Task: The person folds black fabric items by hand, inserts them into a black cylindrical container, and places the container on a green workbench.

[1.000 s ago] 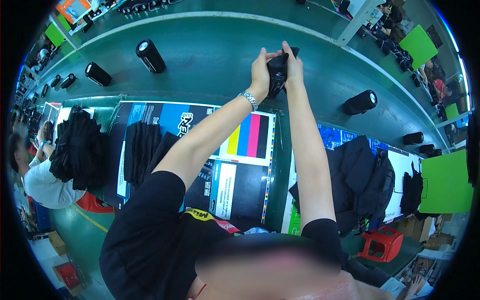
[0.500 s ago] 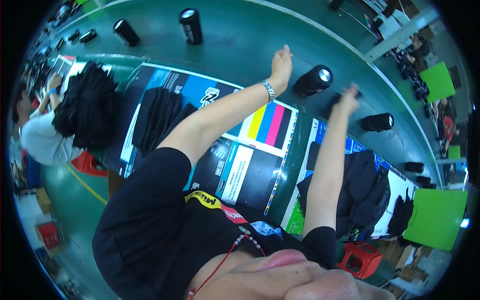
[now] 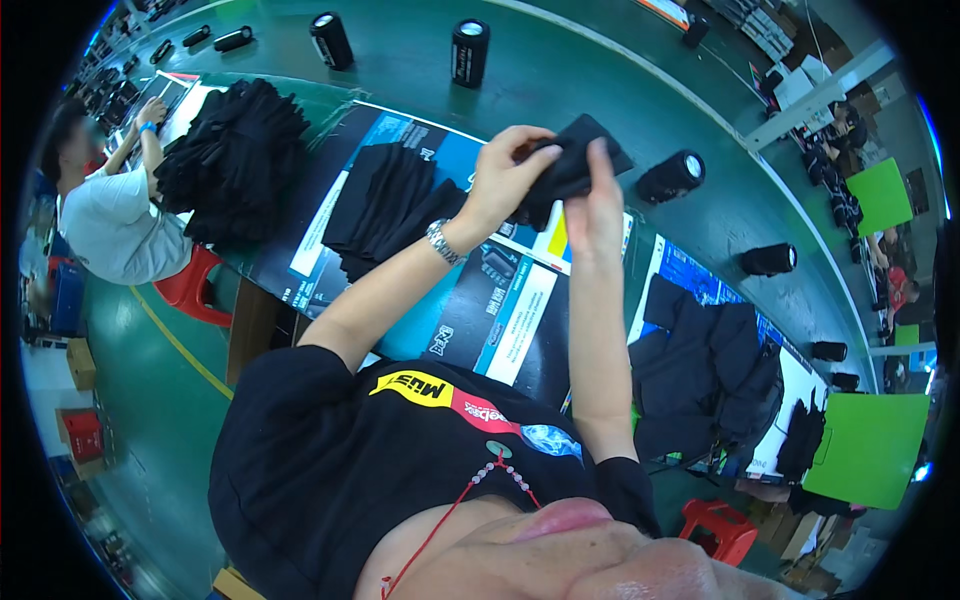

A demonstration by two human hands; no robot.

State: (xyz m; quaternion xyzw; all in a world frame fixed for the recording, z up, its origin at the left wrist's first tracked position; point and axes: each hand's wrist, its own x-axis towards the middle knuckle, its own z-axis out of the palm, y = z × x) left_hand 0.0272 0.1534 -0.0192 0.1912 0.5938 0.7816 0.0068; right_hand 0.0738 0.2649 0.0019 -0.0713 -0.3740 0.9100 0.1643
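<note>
My left hand (image 3: 505,178) is closed on the left side of a black cloth pouch (image 3: 572,160), which is held up above the bench. The fingers of my right hand (image 3: 598,205) close on the pouch's right side. Part of it lies hidden behind both hands. Just beyond, to the right, a black cylindrical speaker (image 3: 672,177) rests on the green surface. A stack of flat black pouches (image 3: 375,200) lies near my left forearm, over printed sheets (image 3: 520,310).
More black speakers (image 3: 469,55) stand or lie along the green surface (image 3: 570,70). A large black cloth heap (image 3: 235,150) is at left beside a co-worker in a grey shirt (image 3: 125,225). Another black cloth pile (image 3: 705,360) lies right. Red stools (image 3: 195,285) stand below.
My hands, apart before with the right reaching out beyond the speaker, have come together on the black pouch. The whole view has shifted somewhat, so the bench items appear farther right.
</note>
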